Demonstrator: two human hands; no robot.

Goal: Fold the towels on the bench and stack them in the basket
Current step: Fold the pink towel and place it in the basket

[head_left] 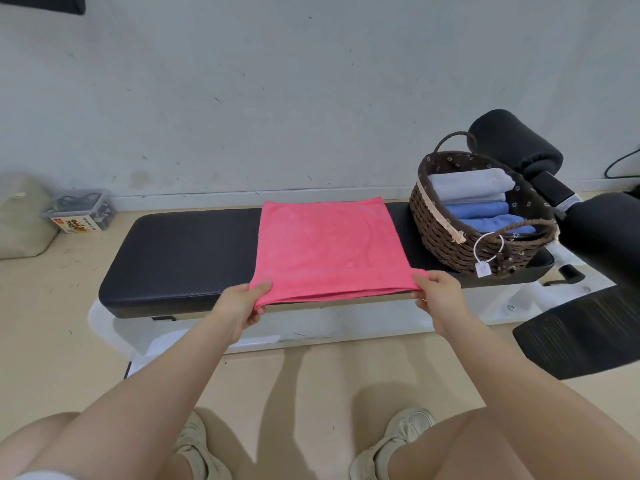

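A pink towel (325,247) lies flat across the black padded bench (180,258), folded double with its layered edge toward me. My left hand (242,304) pinches its near left corner and my right hand (438,296) pinches its near right corner. At the bench's right end stands a brown woven basket (436,233) with handles. Inside it lie a folded pale grey towel (471,183) at the back and two folded blue towels (481,211) in front of it.
Black padded rollers (516,143) and a black mesh seat part (588,334) stand right of the bench. A clear plastic box (81,211) and a beige bag (20,216) sit on the floor by the wall at left. My knees and shoes are below.
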